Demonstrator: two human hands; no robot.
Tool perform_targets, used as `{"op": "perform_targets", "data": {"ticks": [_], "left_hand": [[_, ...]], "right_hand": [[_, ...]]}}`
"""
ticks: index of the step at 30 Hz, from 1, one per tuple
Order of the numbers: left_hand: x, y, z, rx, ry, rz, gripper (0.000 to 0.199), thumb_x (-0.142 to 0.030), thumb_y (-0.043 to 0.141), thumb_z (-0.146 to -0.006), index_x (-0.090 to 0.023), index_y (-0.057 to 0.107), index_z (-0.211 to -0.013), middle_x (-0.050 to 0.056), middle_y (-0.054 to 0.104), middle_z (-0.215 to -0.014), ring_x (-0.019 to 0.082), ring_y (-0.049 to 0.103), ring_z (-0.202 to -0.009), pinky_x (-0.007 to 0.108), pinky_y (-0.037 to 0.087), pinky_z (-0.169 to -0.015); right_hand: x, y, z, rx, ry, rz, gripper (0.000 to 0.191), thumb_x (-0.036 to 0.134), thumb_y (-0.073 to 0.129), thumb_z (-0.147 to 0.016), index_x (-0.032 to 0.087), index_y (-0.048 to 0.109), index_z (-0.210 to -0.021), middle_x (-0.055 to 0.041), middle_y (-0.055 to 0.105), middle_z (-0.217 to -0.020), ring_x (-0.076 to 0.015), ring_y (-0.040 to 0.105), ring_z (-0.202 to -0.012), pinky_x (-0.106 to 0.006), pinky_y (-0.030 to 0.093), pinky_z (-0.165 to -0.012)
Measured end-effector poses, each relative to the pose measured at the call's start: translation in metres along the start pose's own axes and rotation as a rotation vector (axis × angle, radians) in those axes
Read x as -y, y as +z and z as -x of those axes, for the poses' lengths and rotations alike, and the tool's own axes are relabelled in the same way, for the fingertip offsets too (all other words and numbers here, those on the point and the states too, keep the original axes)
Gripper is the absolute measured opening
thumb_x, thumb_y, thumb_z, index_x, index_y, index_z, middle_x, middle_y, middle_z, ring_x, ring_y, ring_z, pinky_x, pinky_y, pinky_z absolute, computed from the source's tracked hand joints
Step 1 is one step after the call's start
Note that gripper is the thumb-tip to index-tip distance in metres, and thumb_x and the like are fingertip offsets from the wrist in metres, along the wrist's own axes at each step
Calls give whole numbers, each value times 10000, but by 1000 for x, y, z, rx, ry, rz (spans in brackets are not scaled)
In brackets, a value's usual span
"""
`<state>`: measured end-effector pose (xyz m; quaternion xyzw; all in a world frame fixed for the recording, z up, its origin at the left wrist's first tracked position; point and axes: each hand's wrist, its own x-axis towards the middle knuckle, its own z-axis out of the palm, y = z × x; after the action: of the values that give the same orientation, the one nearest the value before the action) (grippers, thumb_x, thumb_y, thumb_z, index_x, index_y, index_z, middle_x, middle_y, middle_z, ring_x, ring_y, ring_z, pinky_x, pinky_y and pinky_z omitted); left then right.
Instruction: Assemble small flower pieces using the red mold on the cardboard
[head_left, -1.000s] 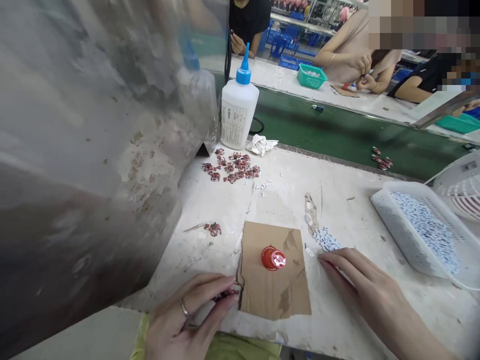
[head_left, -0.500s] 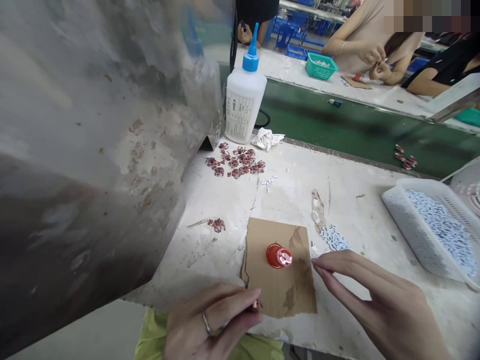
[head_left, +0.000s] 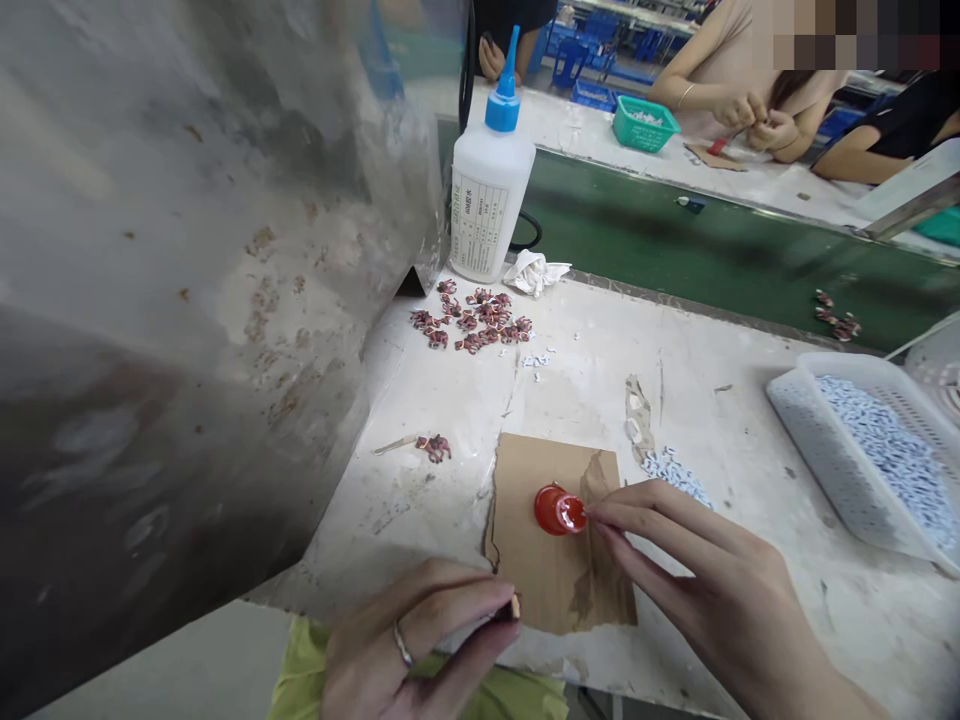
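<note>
Hands sit over a cardboard scrap (head_left: 544,590) — right hand (head_left: 686,560) narrow, fingertips touching a red cap (head_left: 557,510); left hand (head_left: 420,640) pinching a small piece (head_left: 514,607), too small to tell.

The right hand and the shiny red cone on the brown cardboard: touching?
Touching: the head view shows the right hand with fingertips on the shiny red cone.

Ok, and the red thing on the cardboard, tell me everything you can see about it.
It is a glossy red cone-shaped piece, plastic by its look, resting on a torn brown cardboard sheet near the sheet's middle. Its rounded body narrows toward the right end, which carries a shiny white patch. The fingertips of the right hand touch that end. Whether it is hollow cannot be told from this view.
</note>
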<state>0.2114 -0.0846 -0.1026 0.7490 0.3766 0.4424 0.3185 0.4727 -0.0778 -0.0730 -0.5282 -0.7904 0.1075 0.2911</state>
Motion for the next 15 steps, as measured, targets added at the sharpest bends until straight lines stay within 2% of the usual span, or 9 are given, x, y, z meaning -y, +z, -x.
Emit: {"op": "perform_targets", "data": {"ticks": [5, 8, 12, 15], "left_hand": [[2, 2, 4, 7, -50, -30, 343, -57, 795, -896, -226, 688, -1175, -56, 809, -994, 35, 794, -892, 39, 617, -903], [1, 4, 5, 23, -53, -29, 323, -73, 789, -907, -246, 689, -1161, -69, 814, -1023, 34, 799, -916, 44, 628, -902], [-3, 11, 0, 24, -57, 26, 316, -65, 776, -910, -243, 684, -1155, -58, 821, -1045, 45, 804, -939, 62, 643, -905], [-7, 16, -3, 31, -48, 52, 289, -84, 775, -920, -242, 682, -1144, -67, 821, -1024, 25, 799, -926, 31, 615, -931]], "right_hand": [[-2, -1, 1, 19, -24, 13, 180, 151, 605, -1029, 265, 742, -1054, -44, 797, -962, -166, 793, -812, -230, 650, -677], [1, -5, 6, 21, 13, -23, 199, 141, 626, -1018, 288, 729, -1104, -39, 789, -1002, -161, 787, -857, -226, 647, -708], [16, -8, 14, 48, 114, -202, 282, 117, 675, -983, 340, 713, -1152, -30, 785, -1034, -181, 779, -879, -257, 650, -689], [27, -7, 17, 87, 128, -360, 379, 53, 662, -964, 353, 702, -1192, -34, 793, -1028, -204, 787, -929, -280, 671, -696]]}}
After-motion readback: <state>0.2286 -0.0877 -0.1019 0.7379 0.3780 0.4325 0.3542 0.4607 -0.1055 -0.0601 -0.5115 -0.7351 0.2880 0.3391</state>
